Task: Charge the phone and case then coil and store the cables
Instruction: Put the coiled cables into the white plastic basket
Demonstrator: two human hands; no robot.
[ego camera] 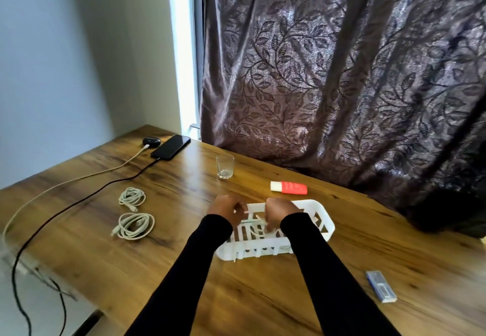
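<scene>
Curtain (342, 72): dark, leaf-patterned, hung behind the far edge of the table.

Table (184, 270): wood-grain top; bore every item below.

Basket (319, 213): white slotted plastic, lay near the middle of the table beneath both hands.

Black cable (79, 201): ran from the near end of the phone across the table and off its left edge.

White charging cable (52, 187): ran from the case, alongside the black one, off the left edge.

Phone (171, 147): black, lay flat at the far left corner with the black cable plugged in.

Left hand (226, 208): black-sleeved, over the basket's left end, fingers curled and pinched on a length of white cable (259, 233) that stretched across to the other hand.

Right hand (280, 212): black-sleeved, over the basket's interior, fingers curled down round the same white cable, which looped into the basket.

Near coil (135, 225): white cable wound in a loop, lay left of the basket, apart from it.

Far coil (132, 197): second white loop, just beyond the first.

Tube (288, 187): red with a white cap, lay on its side beyond the basket.

Blue device (380, 286): small, flat, lay right of the basket near the front edge.

Glass (225, 166): clear tumbler, upright between the phone and the tube.

Case (151, 141): small, dark, just left of the phone, white charging cable plugged in.
</scene>
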